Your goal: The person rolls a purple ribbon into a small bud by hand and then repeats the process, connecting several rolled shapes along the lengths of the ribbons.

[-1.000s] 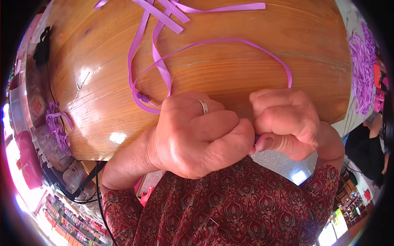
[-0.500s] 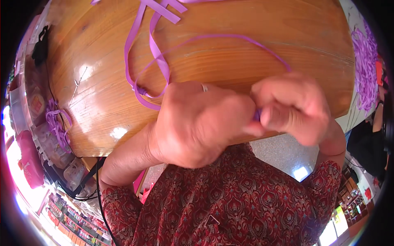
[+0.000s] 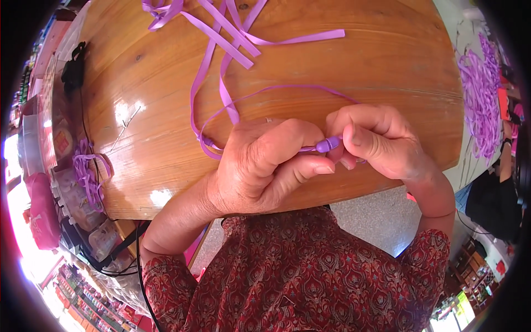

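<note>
A small purple plastic cord connector shows between my two hands above the table's near edge. My left hand is closed, with thumb and forefinger pinching the thin cord at the connector's left end. At its other end, the bent fingertips and thumb of my right hand pinch the connector, partly hiding it. A thin purple cord arcs across the table from behind my left hand to my right fingers. Flat purple ribbon runs from behind my left hand toward the far side, where several strips cross.
The wooden table bears a thin metal pin-like piece at left. Purple ribbon hangs at its left edge beside plastic bags and a black cable. On a pale surface at right lies a heap of purple ribbons, near another person's arm.
My hands have drawn slightly apart, and the connector now shows between them. The view has shifted, bringing more of the far ribbon strips in.
</note>
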Action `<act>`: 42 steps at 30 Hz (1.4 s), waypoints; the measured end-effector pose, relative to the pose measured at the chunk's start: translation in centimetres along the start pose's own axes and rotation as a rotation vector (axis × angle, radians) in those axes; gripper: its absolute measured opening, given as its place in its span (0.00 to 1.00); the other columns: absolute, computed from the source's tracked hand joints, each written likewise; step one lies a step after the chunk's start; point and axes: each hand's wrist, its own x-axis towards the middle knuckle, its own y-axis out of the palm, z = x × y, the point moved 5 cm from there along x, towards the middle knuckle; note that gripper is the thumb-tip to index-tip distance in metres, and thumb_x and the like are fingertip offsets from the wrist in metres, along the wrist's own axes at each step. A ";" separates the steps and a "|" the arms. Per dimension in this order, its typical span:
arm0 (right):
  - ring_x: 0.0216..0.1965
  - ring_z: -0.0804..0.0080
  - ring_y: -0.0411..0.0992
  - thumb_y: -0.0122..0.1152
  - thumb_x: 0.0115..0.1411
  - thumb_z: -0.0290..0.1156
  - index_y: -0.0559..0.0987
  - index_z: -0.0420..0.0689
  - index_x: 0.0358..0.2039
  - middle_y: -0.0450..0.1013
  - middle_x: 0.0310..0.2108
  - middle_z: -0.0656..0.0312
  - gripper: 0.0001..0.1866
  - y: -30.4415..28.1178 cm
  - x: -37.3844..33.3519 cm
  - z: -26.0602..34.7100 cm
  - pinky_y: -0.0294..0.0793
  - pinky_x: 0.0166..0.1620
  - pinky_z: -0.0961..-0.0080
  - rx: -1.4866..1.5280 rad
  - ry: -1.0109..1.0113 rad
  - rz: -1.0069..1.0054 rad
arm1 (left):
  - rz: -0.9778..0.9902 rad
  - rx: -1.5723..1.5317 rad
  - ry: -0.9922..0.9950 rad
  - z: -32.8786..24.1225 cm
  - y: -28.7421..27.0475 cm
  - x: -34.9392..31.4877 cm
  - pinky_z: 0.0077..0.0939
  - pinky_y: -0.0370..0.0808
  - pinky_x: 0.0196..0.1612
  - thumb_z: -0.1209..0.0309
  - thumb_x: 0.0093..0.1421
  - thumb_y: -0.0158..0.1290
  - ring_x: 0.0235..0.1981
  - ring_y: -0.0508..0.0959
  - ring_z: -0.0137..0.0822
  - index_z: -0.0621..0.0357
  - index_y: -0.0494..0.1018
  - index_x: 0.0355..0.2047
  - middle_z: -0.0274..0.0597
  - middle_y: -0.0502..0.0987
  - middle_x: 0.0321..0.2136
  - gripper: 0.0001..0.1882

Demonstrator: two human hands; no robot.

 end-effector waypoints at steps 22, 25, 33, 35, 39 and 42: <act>0.21 0.74 0.66 0.71 0.41 0.23 0.80 0.36 0.34 0.70 0.25 0.60 0.17 0.9 -1.4 3.6 0.65 0.23 0.79 -0.925 -0.837 -0.249 | -0.077 -0.383 -0.198 2.0 0.1 -0.3 0.19 0.66 0.32 0.73 0.61 0.53 0.28 0.69 0.27 0.63 0.74 0.35 0.35 0.71 0.26 0.06; 0.21 0.74 0.66 0.71 0.41 0.21 0.80 0.36 0.34 0.70 0.25 0.60 0.16 0.8 -1.6 3.8 0.65 0.23 0.79 -0.936 -0.844 -0.272 | -0.059 -0.380 -0.169 1.6 0.3 -0.1 0.20 0.64 0.33 0.71 0.61 0.53 0.28 0.67 0.26 0.63 0.74 0.35 0.35 0.69 0.26 0.07; 0.22 0.73 0.66 0.70 0.41 0.18 0.80 0.37 0.32 0.70 0.25 0.60 0.14 1.0 -1.4 3.8 0.65 0.23 0.79 -1.017 -0.850 -0.292 | -0.111 -0.356 -0.116 2.0 -0.1 -0.2 0.20 0.65 0.30 0.74 0.59 0.55 0.26 0.68 0.27 0.62 0.75 0.36 0.35 0.71 0.25 0.05; 0.22 0.72 0.66 0.71 0.40 0.18 0.80 0.37 0.32 0.70 0.25 0.61 0.15 0.9 -1.4 3.7 0.65 0.23 0.79 -1.009 -0.867 -0.310 | -0.069 -0.335 -0.166 1.9 -0.1 0.0 0.21 0.65 0.31 0.74 0.59 0.55 0.27 0.69 0.27 0.62 0.75 0.34 0.35 0.70 0.25 0.05; 0.22 0.72 0.66 0.71 0.40 0.18 0.80 0.37 0.32 0.70 0.25 0.61 0.15 1.2 -1.7 3.7 0.65 0.23 0.79 -1.081 -0.920 -0.339 | -0.092 -0.374 -0.211 2.2 0.1 -0.2 0.21 0.65 0.31 0.74 0.60 0.54 0.27 0.69 0.27 0.63 0.75 0.33 0.35 0.71 0.25 0.04; 0.24 0.71 0.66 0.71 0.43 0.20 0.78 0.36 0.33 0.70 0.28 0.58 0.15 1.4 -1.5 3.5 0.65 0.25 0.77 -1.106 -0.884 -0.301 | -0.131 -0.336 -0.159 2.1 -0.1 -0.2 0.21 0.65 0.31 0.74 0.60 0.54 0.27 0.69 0.27 0.63 0.75 0.33 0.35 0.71 0.25 0.05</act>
